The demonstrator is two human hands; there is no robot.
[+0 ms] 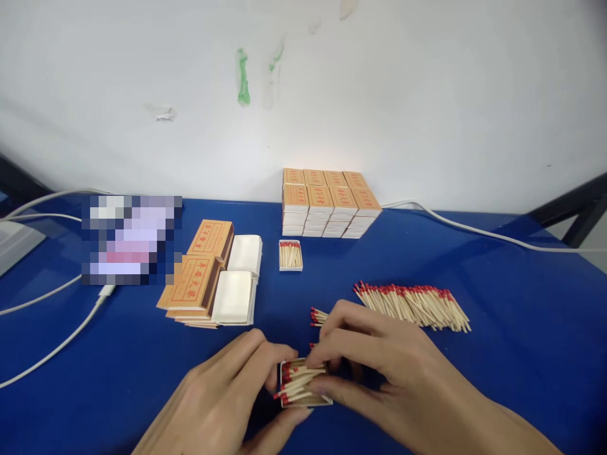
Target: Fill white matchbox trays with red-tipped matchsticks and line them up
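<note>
My left hand grips a small white matchbox tray by its left end, thumb and fingers closed around it. Red-tipped matches lie in the tray, a few with their heads over its left edge. Over the tray's right side, my right hand is closed, thumb and fingertips pressed on matches inside. A few loose matches show just beyond my right fingers, partly hidden by them. Behind that hand spreads a wide pile of matches. Farther back sits another tray filled with matches.
Orange matchbox sleeves are stacked at the left beside stacked white trays. A block of matchboxes stands against the white wall. A blurred-out item and white cables lie far left; another cable runs right.
</note>
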